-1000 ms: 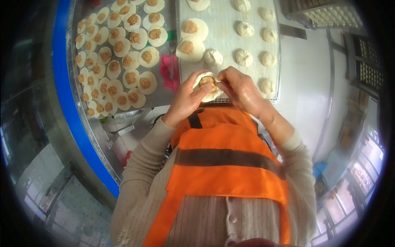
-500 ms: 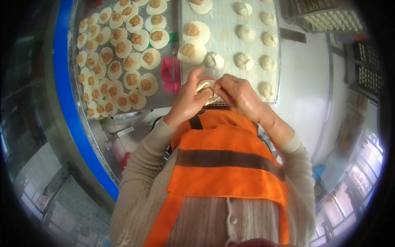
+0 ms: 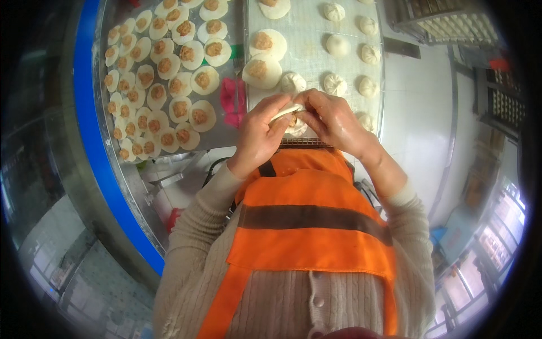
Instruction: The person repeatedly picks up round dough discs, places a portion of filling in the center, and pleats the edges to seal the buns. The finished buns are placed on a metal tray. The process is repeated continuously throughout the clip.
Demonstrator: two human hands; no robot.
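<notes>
Above tray [image 3: 316, 51] | 2 hands [image 3: 299, 127] pinch 1 dough wrapper [image 3: 285, 111]

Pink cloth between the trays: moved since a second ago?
No. The pink cloth sits in the same gap between the round tray and the mesh tray.

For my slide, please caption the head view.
Both hands pinch a filled dough round shut beside a tray of buns.

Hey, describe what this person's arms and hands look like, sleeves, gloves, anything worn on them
Both hands are bare: no gloves, rings or watch show on the left hand or the right hand. Each forearm is covered by a beige cable-knit sweater sleeve with a ribbed cuff ending at the wrist.
</notes>
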